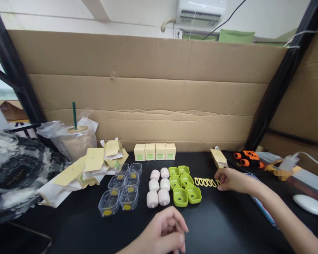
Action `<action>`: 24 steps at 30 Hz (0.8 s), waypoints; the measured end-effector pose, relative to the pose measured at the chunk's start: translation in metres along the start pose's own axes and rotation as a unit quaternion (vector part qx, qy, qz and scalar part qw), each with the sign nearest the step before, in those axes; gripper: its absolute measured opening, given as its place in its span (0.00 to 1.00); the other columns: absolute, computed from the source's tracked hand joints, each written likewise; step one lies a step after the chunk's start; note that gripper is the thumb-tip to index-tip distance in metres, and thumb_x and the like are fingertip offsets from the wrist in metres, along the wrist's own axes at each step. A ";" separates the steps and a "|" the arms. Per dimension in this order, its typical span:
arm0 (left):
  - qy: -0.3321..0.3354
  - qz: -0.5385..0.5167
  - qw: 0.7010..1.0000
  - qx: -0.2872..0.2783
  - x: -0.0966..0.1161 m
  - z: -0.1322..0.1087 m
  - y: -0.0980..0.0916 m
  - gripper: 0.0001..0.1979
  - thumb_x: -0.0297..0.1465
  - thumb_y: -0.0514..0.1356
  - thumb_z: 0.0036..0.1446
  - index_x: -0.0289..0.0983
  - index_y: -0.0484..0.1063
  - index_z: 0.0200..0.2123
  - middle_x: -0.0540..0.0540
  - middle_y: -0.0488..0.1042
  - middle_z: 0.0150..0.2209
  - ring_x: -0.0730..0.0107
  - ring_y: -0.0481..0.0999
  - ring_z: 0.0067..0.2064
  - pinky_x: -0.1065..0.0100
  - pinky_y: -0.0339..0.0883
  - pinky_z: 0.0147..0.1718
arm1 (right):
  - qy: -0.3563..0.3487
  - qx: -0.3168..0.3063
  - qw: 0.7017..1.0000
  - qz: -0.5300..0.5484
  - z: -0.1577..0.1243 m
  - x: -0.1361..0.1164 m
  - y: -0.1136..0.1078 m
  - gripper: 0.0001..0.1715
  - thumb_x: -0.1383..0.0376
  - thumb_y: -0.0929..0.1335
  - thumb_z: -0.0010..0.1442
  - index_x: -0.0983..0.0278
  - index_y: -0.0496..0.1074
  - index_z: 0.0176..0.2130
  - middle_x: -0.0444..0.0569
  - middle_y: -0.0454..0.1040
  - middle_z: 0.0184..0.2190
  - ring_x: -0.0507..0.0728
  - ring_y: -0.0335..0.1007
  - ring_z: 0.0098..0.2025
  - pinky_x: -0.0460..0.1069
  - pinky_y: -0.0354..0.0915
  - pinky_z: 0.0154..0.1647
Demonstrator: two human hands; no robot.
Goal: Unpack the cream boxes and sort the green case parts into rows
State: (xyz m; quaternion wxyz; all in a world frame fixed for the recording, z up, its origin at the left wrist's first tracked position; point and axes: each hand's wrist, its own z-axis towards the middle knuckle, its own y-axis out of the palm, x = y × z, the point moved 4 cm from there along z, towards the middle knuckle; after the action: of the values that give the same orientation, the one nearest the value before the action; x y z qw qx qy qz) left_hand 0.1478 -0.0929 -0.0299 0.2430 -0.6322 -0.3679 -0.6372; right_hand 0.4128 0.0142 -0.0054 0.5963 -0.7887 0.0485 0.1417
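My right hand (229, 180) is closed in a pinch on a small pale-yellow loop at the right end of a row of several such loops (206, 182). My left hand (163, 233) hovers low in front, fingers loosely curled and apart, holding nothing. Beyond it stand pale-pink rounded pieces (152, 199) in two columns. Right of those are green open cups (180, 197), also in two columns. Clear plastic tubs (109, 204) with yellow stickers sit on the left. At the back, several small cream boxes (150, 152) line up side by side.
Opened cream cartons (94, 162) pile at the left, before a bagged drink cup (76, 141). Another cream carton (218, 158) lies behind my right hand. An orange toy car (249, 158) and a white rounded object (310, 205) are at right. A cardboard wall (148, 95) closes the back.
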 end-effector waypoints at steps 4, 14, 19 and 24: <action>-0.006 0.010 1.000 -0.005 0.001 -0.001 0.001 0.15 0.36 0.65 0.45 0.34 0.64 0.29 0.53 0.67 0.20 0.79 0.64 0.21 0.75 0.57 0.23 | -0.026 0.022 0.999 -0.012 -0.004 -0.003 -0.001 0.10 0.64 0.66 0.63 0.66 0.70 0.43 0.47 0.74 0.38 0.53 0.72 0.37 0.52 0.70 0.38; 0.002 -0.006 1.000 -0.020 -0.001 0.001 0.001 0.15 0.35 0.67 0.41 0.32 0.67 0.27 0.52 0.67 0.21 0.81 0.63 0.22 0.75 0.54 0.24 | -0.209 0.250 0.943 -0.067 0.020 -0.096 -0.044 0.14 0.65 0.65 0.63 0.64 0.67 0.50 0.51 0.70 0.48 0.58 0.69 0.47 0.57 0.66 0.48; 0.004 0.007 1.000 -0.018 0.000 0.000 -0.001 0.16 0.37 0.67 0.41 0.33 0.67 0.27 0.52 0.68 0.21 0.80 0.65 0.22 0.75 0.55 0.25 | -0.246 0.271 0.925 -0.105 0.074 -0.149 -0.045 0.18 0.61 0.65 0.63 0.64 0.66 0.52 0.52 0.67 0.52 0.59 0.68 0.48 0.59 0.67 0.47; 0.015 0.009 1.000 -0.021 -0.004 0.001 -0.001 0.19 0.40 0.68 0.40 0.33 0.67 0.27 0.52 0.69 0.21 0.80 0.66 0.23 0.75 0.56 0.25 | -0.259 0.268 0.920 -0.124 0.092 -0.153 -0.029 0.17 0.61 0.66 0.63 0.64 0.66 0.51 0.52 0.69 0.50 0.58 0.70 0.46 0.57 0.68 0.44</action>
State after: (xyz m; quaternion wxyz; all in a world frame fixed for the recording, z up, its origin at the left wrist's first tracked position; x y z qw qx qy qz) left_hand 0.1475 -0.0921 -0.0340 0.2406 -0.6309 -0.3453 -0.6518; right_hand 0.2589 0.0958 0.0416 0.7899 -0.5349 -0.1693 0.2475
